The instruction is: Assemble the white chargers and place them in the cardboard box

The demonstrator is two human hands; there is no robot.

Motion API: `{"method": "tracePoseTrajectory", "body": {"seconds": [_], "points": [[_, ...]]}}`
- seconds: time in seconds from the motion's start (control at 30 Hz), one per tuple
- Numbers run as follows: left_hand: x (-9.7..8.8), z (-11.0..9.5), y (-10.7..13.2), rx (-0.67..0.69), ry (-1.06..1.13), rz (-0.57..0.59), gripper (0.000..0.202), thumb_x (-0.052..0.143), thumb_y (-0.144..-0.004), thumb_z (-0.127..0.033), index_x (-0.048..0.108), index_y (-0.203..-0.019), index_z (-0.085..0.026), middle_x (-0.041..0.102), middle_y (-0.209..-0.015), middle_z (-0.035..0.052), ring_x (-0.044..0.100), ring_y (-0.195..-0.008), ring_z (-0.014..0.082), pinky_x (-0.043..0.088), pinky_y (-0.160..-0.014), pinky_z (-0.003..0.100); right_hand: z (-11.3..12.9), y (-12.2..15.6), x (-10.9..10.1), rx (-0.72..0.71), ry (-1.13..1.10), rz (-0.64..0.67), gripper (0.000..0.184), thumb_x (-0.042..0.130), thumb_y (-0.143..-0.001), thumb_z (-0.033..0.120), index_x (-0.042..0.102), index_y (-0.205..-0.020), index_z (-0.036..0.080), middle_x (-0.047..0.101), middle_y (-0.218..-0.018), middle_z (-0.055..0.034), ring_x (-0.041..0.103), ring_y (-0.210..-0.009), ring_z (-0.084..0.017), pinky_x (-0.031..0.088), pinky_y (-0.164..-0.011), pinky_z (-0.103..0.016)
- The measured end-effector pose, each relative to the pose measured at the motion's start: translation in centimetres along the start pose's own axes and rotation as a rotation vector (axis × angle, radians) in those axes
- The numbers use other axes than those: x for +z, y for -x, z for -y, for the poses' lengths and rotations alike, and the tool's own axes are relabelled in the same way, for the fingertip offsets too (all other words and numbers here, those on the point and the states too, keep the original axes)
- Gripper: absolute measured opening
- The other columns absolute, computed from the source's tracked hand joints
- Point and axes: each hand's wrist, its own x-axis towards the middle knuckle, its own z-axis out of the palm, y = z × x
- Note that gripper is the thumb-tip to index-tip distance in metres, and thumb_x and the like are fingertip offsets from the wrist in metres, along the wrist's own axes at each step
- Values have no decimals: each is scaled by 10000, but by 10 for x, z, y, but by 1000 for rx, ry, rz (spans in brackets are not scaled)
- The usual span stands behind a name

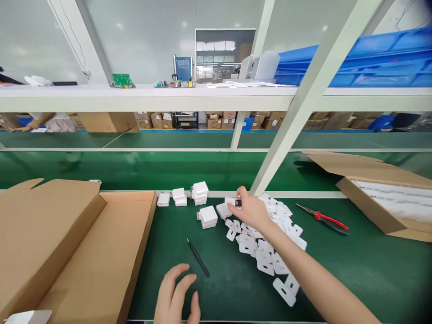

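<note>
My right hand (pixel 251 210) reaches to the far edge of the green table, thumb and index finger closed around a white plug adapter (pixel 230 200) that shows a dark opening at its end. Another white adapter (pixel 222 210) lies right beside it. My left hand (pixel 176 294) hovers near the front edge, fingers apart and curved, holding nothing. Black tweezers (pixel 198 258) lie just beyond it. More white adapters (pixel 208 217) sit singly and in small stacks left of my right hand. Under and beside my right forearm spreads a pile of flat white slotted plates (pixel 265 261).
An open cardboard box (pixel 135 252) stands at left, another (pixel 381 211) holding white pieces at right. Red-handled pliers (pixel 324 218) lie right of the pile. A slanting white post (pixel 286 130) rises behind my right hand. Past the green conveyor (pixel 185 168), another person's arm (pixel 37 121) shows.
</note>
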Motion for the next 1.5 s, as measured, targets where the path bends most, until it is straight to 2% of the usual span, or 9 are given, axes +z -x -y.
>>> {"method": "tracePoseTrajectory", "body": {"seconds": [0.13,0.27,0.4,0.47,0.57,0.93,1.1,1.23,1.5], "points": [[46,-19,-4,10,155,140,540,574,-922,-171,494,-1455,-207,575,-1448,182,577,-1336,321,558,-1039,485,18,113,-7,-125,-143,181,309,665,-846,429,470,-992,240,663,-701,19,626,-633,-211,286,-573,-285],[69,-25,4,-21,388,285,440,516,-924,-168,602,-1354,-207,664,-1344,166,646,-1243,310,562,-1023,477,27,168,3,-232,-412,365,342,743,-790,333,500,-1015,251,690,-881,13,652,-776,-199,414,-636,-275],[62,-17,15,-381,576,303,289,579,-968,-376,672,-1188,-215,733,-1191,127,714,-1085,275,582,-948,378,-8,161,22,-217,-432,172,491,724,-874,302,512,-1314,261,647,-1240,-79,643,-1092,-255,520,-910,-374],[54,-13,17,-545,655,281,367,601,-965,-484,654,-1204,-211,732,-1188,119,710,-1079,260,571,-933,332,-32,149,35,-170,-231,-21,302,623,-922,186,588,-1220,223,630,-1184,-119,619,-1093,-301,520,-926,-459],[43,-11,16,-635,791,247,451,606,-956,-557,623,-1239,-206,713,-1220,124,687,-1115,251,552,-942,303,-57,133,51,-239,-75,-98,264,639,-871,91,637,-1105,216,619,-1097,-112,614,-1019,-309,547,-862,-464],[17,-18,3,-306,869,290,218,516,-1041,-328,587,-1238,-267,618,-1257,108,606,-1186,249,514,-960,343,-57,123,55,-388,-69,-52,264,666,-897,138,631,-1141,234,648,-1111,-87,604,-1002,-284,530,-853,-431],[10,-19,3,-252,854,231,198,502,-1042,-277,569,-1228,-270,621,-1230,111,594,-1193,259,516,-955,369,-57,124,61,-438,-25,-62,130,571,-968,149,645,-1061,203,650,-1081,-99,588,-990,-280,489,-839,-423],[3,-18,3,-229,817,220,211,496,-1038,-281,568,-1235,-256,619,-1224,130,603,-1179,272,531,-933,388,-58,123,63,-420,-30,-69,208,618,-970,243,639,-1174,209,641,-1105,-107,592,-986,-286,494,-851,-429],[1,-12,4,-217,750,207,197,485,-1031,-239,554,-1215,-247,612,-1223,138,607,-1178,266,535,-937,405,-38,131,58,-554,-65,-12,190,545,-1019,204,692,-1130,250,689,-1092,-89,637,-976,-258,496,-809,-403]]}}
